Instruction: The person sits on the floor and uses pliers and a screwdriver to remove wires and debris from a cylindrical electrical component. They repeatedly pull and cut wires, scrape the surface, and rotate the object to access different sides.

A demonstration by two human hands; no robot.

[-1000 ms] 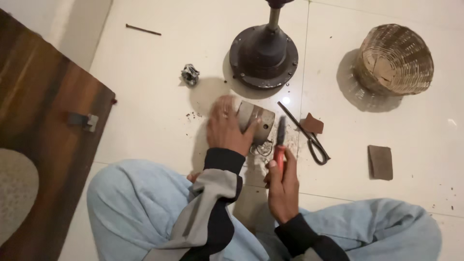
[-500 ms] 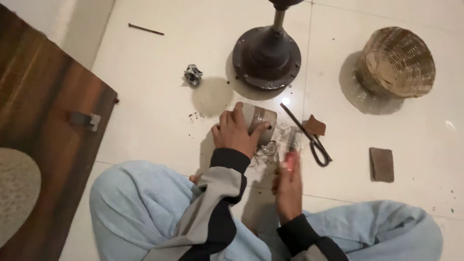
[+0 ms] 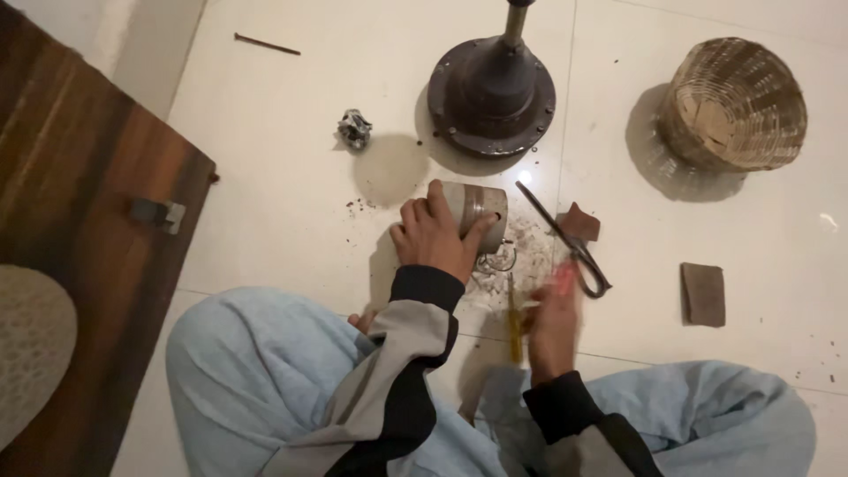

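Cylindrical metal housing (image 3: 477,212) lay on its side on the floor tiles (image 3: 283,159), gripped under the left hand (image 3: 433,238); the blurred right hand (image 3: 552,322), nearer the body, clasped a screwdriver (image 3: 513,320).

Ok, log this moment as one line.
left hand: grips metal cylinder on floor | right hand: blurred, holds screwdriver | scissors beside
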